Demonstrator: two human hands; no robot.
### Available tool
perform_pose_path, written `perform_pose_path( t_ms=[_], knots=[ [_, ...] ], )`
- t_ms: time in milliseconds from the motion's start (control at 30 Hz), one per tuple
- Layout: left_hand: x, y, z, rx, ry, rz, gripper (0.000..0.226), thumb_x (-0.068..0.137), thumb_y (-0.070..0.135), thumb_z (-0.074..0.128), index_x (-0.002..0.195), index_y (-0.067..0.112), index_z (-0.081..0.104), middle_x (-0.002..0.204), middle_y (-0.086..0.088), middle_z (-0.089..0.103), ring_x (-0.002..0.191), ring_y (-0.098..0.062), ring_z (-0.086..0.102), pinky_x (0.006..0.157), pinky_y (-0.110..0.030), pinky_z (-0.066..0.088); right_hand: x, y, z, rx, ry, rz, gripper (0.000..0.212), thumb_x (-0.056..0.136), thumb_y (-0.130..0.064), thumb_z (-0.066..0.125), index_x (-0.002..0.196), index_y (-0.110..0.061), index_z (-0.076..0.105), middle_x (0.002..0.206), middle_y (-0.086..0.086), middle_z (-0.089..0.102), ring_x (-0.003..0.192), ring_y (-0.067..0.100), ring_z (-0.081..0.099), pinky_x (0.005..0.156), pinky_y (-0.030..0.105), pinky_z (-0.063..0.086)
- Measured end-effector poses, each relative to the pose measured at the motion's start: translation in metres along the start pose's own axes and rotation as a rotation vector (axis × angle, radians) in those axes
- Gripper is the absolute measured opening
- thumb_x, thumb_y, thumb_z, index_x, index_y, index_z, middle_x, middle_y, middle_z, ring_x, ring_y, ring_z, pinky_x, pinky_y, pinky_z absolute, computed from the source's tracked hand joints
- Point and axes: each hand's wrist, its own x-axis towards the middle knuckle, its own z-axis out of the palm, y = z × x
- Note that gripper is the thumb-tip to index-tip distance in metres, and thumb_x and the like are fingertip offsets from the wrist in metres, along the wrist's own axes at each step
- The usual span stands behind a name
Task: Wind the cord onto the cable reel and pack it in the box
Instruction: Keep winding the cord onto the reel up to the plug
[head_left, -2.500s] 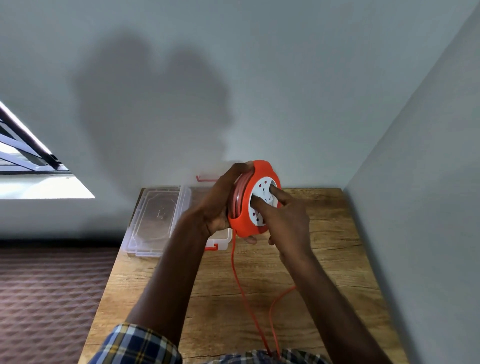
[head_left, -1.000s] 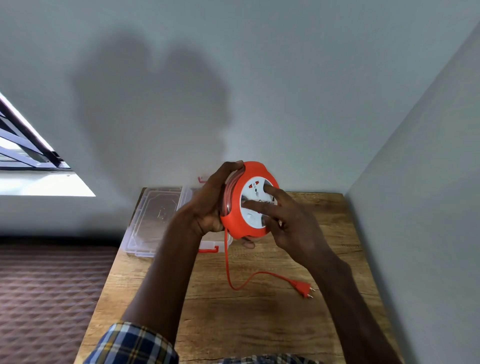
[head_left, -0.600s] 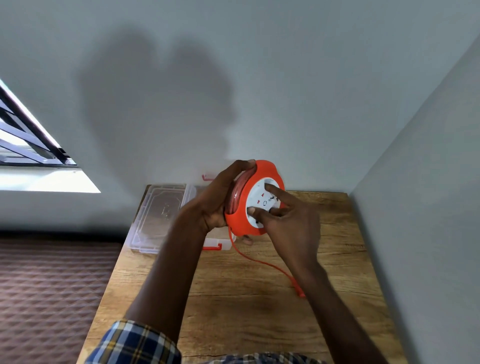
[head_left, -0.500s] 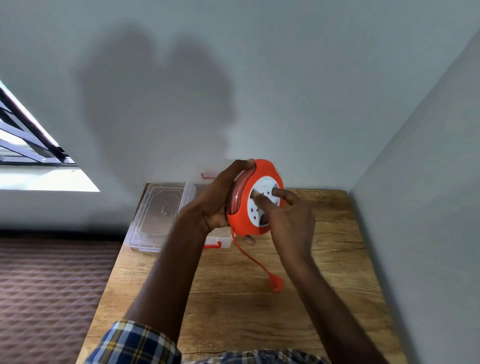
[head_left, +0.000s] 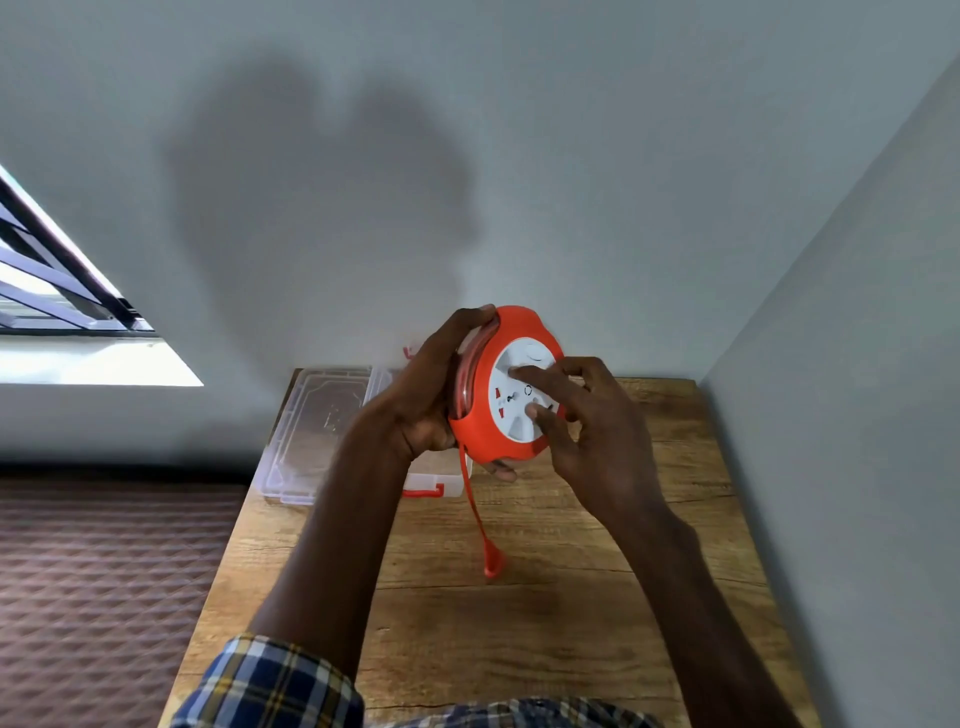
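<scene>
Cable reel (head_left: 506, 387), orange housing with white socket face, held upright in the air above the far half of the wooden bench (head_left: 545, 597), socket face turned toward the camera and slightly right. Left hand (head_left: 423, 400) closed around the reel's rim at 9 o'clock, thumb hooked over the top edge and fingertips showing beneath at 6 o'clock. Right hand (head_left: 587, 426) set against the white face, index finger and thumb pressed into its recesses, remaining fingers curled loosely; judged to be the turning grip. Cord (head_left: 474, 506), flat and orange, mostly taken up: coils show in the slot between the flanges at 9 o'clock, and only a short tail hangs from the reel's 6 o'clock edge, ending in the orange plug (head_left: 493, 561), which is blurred and hangs at or just above the bench surface; contact cannot be told. Winding judged nearly finished, a few turns left. Packing not yet begun: clear plastic box (head_left: 436, 480) with red latch sits behind and under the left hand, its clear lid (head_left: 322, 431) folded open at the reel's 8 o'clock. Remaining: draw in the tail and plug, lower the reel into the box, shut the lid.
</scene>
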Motion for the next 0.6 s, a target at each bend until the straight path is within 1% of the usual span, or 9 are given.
perform_pose_path(
  t_ms=[100,167,200,300,367,400,467,533,600],
  knots=[
    [0.000,-0.003,-0.002,0.016,0.001,-0.001,0.071,0.092,0.072,0.062,0.135,0.017,0.074,0.140,-0.021,0.069,0.122,-0.042,0.068,0.106,-0.059,0.052,0.001,-0.003,-0.004,-0.108,-0.119,-0.018,0.060,0.091,-0.045,0.073,0.147,-0.045,0.049,0.147,-0.004,0.058,0.129,0.022,0.055,0.099,0.046,0.055],
    [0.001,-0.005,-0.001,0.021,-0.005,-0.001,0.067,0.092,0.072,0.060,0.130,0.019,0.077,0.137,-0.020,0.071,0.119,-0.040,0.071,0.105,-0.060,0.053,0.001,-0.006,-0.005,-0.180,-0.161,-0.022,0.064,0.091,-0.045,0.073,0.149,-0.043,0.046,0.149,-0.004,0.057,0.131,0.025,0.055,0.103,0.048,0.053],
    [0.001,-0.006,0.001,0.026,-0.005,0.000,0.065,0.092,0.073,0.058,0.127,0.021,0.079,0.135,-0.019,0.072,0.116,-0.038,0.073,0.103,-0.059,0.055,0.001,-0.007,-0.004,-0.194,-0.146,-0.023,0.065,0.090,-0.043,0.075,0.149,-0.041,0.047,0.147,-0.003,0.059,0.129,0.026,0.057,0.102,0.048,0.054],
    [0.003,-0.008,0.005,0.034,-0.010,0.019,0.061,0.095,0.072,0.054,0.119,0.023,0.082,0.125,-0.015,0.078,0.108,-0.034,0.077,0.093,-0.054,0.061,0.001,-0.011,-0.003,-0.145,0.000,0.032,0.063,0.082,-0.037,0.084,0.140,-0.041,0.059,0.134,-0.001,0.069,0.115,0.024,0.068,0.088,0.039,0.058],
    [0.003,-0.007,0.008,0.039,-0.006,0.040,0.057,0.096,0.068,0.055,0.115,0.023,0.084,0.118,-0.014,0.080,0.102,-0.031,0.079,0.085,-0.050,0.064,0.002,-0.013,0.002,-0.107,0.065,0.135,0.063,0.077,-0.043,0.085,0.136,-0.042,0.062,0.128,-0.004,0.072,0.106,0.019,0.072,0.084,0.033,0.057],
    [0.003,-0.007,0.009,0.052,0.001,0.055,0.054,0.096,0.066,0.055,0.112,0.024,0.084,0.114,-0.012,0.081,0.099,-0.030,0.080,0.081,-0.047,0.064,0.002,-0.015,0.005,-0.055,0.089,0.210,0.065,0.075,-0.048,0.085,0.136,-0.042,0.063,0.126,-0.005,0.073,0.104,0.016,0.073,0.083,0.031,0.058],
    [0.003,-0.008,0.013,0.077,0.019,0.071,0.050,0.097,0.064,0.055,0.108,0.026,0.086,0.111,-0.011,0.082,0.097,-0.028,0.080,0.078,-0.045,0.065,0.004,-0.020,0.011,0.151,0.153,0.392,0.069,0.071,-0.056,0.084,0.135,-0.036,0.065,0.127,-0.006,0.072,0.105,0.012,0.072,0.084,0.034,0.061],
    [0.004,-0.010,0.014,0.086,0.042,0.072,0.050,0.098,0.064,0.054,0.106,0.027,0.087,0.113,-0.013,0.081,0.096,-0.028,0.080,0.077,-0.044,0.066,0.006,-0.023,0.014,0.334,0.206,0.533,0.068,0.071,-0.055,0.084,0.132,-0.031,0.069,0.129,-0.005,0.071,0.106,0.011,0.071,0.086,0.037,0.062],
    [0.003,-0.011,0.015,0.112,0.067,0.072,0.051,0.095,0.065,0.055,0.105,0.027,0.087,0.114,-0.014,0.081,0.095,-0.029,0.080,0.078,-0.045,0.066,0.005,-0.024,0.017,0.447,0.199,0.629,0.064,0.071,-0.050,0.087,0.129,-0.029,0.071,0.127,-0.003,0.073,0.102,0.012,0.073,0.086,0.037,0.062]
  ],
)
